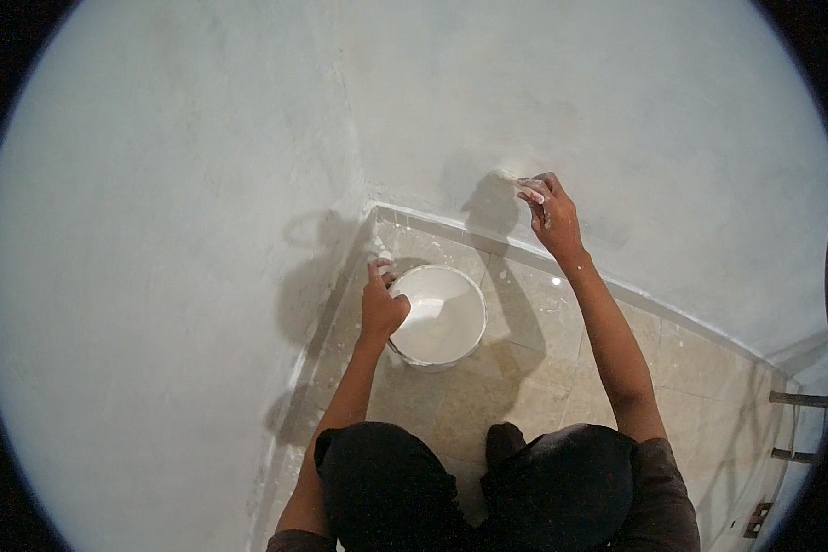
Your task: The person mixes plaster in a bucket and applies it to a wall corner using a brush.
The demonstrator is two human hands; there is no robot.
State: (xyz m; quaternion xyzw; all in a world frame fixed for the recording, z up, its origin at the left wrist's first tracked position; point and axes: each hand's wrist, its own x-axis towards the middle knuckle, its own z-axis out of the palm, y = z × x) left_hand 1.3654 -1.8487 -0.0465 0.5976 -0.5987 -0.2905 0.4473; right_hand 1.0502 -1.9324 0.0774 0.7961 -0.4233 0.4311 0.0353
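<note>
"What does your right hand (554, 216) have?"

"A brush (527, 189). My fingers pinch closed around its handle, and the bristle end points left at the pale wall (616, 110). Whether it touches, I can't tell."

"And your left hand (384, 311)?"

"At the left rim of the white bucket (460, 291), fingers partly curled, thumb by the edge. How firmly it grips, I can't tell."

"Where's the bucket?"

"Ahead of my 2 knees (377, 483), near the corner where 2 walls meet, with tiled floor (561, 368) under it. Its inside is white."
</note>
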